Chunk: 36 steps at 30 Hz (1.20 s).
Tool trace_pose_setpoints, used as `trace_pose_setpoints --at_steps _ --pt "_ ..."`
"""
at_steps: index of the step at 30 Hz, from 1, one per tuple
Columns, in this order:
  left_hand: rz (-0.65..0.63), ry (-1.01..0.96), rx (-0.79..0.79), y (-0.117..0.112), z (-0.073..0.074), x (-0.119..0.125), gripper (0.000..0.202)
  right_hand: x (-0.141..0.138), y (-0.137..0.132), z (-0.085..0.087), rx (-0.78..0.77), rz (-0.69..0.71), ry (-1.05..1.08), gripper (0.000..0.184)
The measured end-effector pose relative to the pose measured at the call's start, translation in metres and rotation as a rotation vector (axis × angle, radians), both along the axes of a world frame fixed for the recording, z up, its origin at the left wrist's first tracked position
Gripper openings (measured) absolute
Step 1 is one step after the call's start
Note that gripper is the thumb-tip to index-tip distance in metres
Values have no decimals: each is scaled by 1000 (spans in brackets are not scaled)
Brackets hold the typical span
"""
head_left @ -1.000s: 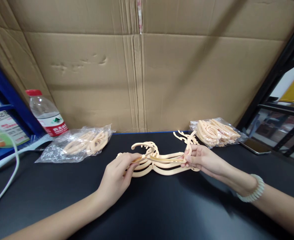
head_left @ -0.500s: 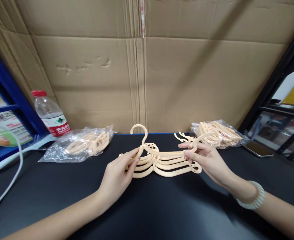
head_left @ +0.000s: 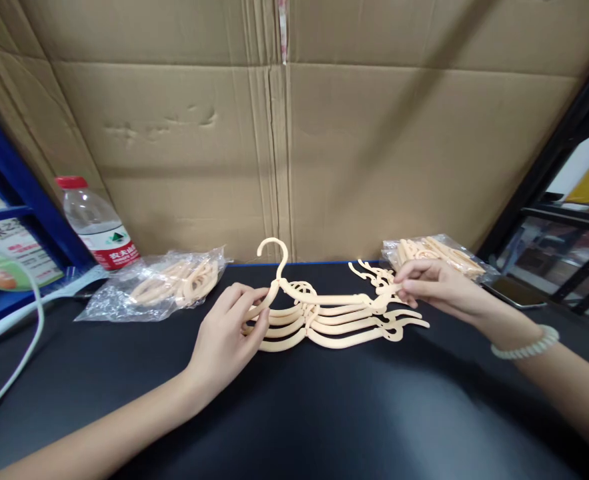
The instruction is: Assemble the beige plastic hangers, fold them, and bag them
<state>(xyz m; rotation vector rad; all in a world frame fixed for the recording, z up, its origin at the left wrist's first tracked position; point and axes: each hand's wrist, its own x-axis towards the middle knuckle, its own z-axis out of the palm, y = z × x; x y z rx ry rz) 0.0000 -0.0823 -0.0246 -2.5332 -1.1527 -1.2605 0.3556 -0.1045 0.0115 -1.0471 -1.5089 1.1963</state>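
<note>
Held in both hands, over the middle of the counter (head_left: 324, 413): a cream hanger (head_left: 334, 299), with hook (head_left: 285, 260) standing up. Just below and in front, perhaps touching but not possible to tell: a stack of similar hangers (head_left: 344, 342). Closed around the left arm of the hanger: the fingers of the left hand (head_left: 227, 330). At the other end, brought together in a pinch, apparently on the tip of the curved end piece (head_left: 383, 303): the fingers of the right hand (head_left: 434, 287), with a pale bracelet (head_left: 528, 349) behind at the wrist. Changed since one second ago: the hook, from tilted to upright; the right hand, from the joint out to the tip; the end piece, from pointing up to leaning outward. Meaning, as a judgement, a right side now more opened, against a left side only kept steady. Farther back: a plastic bag (head_left: 109, 299) at left, near a bottle (head_left: 101, 227), and a phone (head_left: 519, 295) at right.
</note>
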Motion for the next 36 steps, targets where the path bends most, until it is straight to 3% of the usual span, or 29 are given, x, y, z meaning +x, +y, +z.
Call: trace_pose_setpoints --at_steps 4,10,14,20,28,36 --pt "-78 202 -15 -13 7 5 17 21 2 9 -57 226 -407 23" --pt "-77 527 -180 -44 9 15 18 21 -6 14 -160 435 -750 24" --pt "-61 608 -233 -49 9 17 20 16 -7 8 -152 327 -924 13" --pt "-12 632 -137 -37 3 14 25 11 0 -3 -120 173 -1019 2" --pt "47 597 4 -11 -9 8 22 2 2 -8 -37 36 -1123 7" --pt "-35 464 15 -3 -16 5 20 7 2 -6 -11 11 -1148 8"
